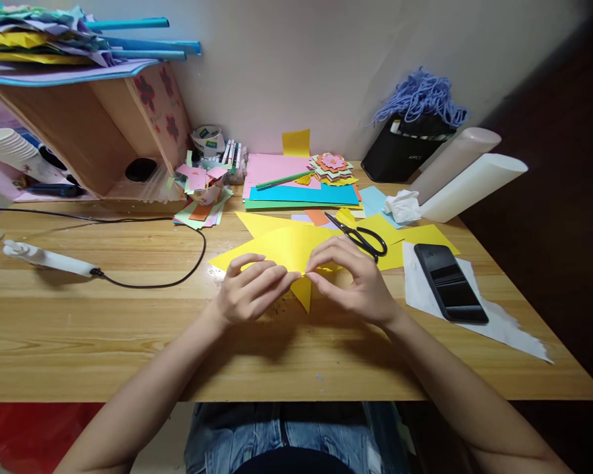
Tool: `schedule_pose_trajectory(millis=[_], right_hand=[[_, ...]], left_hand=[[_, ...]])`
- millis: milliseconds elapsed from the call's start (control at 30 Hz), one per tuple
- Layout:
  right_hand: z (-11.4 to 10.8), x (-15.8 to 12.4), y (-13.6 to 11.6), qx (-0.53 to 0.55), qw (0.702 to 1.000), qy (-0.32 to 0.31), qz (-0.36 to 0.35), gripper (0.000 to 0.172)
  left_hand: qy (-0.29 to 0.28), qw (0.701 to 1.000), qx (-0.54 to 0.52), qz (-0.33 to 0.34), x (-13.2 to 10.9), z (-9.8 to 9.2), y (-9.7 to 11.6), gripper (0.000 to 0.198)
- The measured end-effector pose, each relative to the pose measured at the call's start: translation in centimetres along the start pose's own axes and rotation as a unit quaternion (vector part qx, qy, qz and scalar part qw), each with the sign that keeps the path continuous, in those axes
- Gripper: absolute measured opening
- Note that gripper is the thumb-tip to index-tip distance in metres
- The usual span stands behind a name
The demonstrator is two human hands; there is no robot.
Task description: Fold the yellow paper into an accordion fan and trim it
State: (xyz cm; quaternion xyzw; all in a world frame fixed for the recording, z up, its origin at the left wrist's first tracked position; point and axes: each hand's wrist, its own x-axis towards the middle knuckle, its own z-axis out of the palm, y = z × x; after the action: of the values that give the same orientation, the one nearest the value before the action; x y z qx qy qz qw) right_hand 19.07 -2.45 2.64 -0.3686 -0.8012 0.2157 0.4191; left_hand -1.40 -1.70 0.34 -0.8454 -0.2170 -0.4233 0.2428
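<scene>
A sheet of yellow paper [281, 247] lies on the wooden table [128, 316] in front of me, with a folded corner pointing down toward me. My left hand [250, 289] pinches its near edge from the left, fingers pressed together. My right hand [356, 280] pinches the same edge from the right. The fingertips of both hands nearly meet at the fold. Black-handled scissors [360, 237] lie just behind my right hand on more yellow paper.
A black phone [449, 282] rests on white paper at the right. Coloured paper sheets [301, 191], paper flowers [332, 166], markers [231, 155] and a tissue [402, 205] sit at the back. A white glue gun [44, 258] with black cord lies left.
</scene>
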Motion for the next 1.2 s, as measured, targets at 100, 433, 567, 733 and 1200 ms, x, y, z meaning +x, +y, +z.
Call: schedule_pose_trajectory(millis=[100, 433, 567, 733, 1200], right_hand=[[-0.2, -0.2, 0.0, -0.091, 0.991, 0.024, -0.097, 0.009], [-1.4, 0.5, -1.1, -0.153, 0.974, 0.017, -0.166, 0.006], [-1.8, 0.5, -1.7, -0.104, 0.987, -0.025, -0.119, 0.002], [-1.0, 0.6, -0.5, -0.034, 0.995, -0.089, 0.031, 0.009], [2.9, 0.9, 6.6, -0.026, 0.979, -0.142, 0.142, 0.01]], left_hand=[[-0.008, 0.998, -0.021, -0.056, 0.4, 0.0, 0.3, 0.014], [-0.135, 0.892, -0.249, -0.353, 3.9, -2.2, 1.9, 0.006], [-0.236, 0.732, -0.356, -0.531, 5.2, -2.8, 1.5, 0.01], [-0.291, 0.593, -0.431, -0.614, 4.6, -0.8, -0.2, 0.019], [-0.328, 0.703, -0.36, -0.518, -0.4, 5.2, -2.0, 0.019]])
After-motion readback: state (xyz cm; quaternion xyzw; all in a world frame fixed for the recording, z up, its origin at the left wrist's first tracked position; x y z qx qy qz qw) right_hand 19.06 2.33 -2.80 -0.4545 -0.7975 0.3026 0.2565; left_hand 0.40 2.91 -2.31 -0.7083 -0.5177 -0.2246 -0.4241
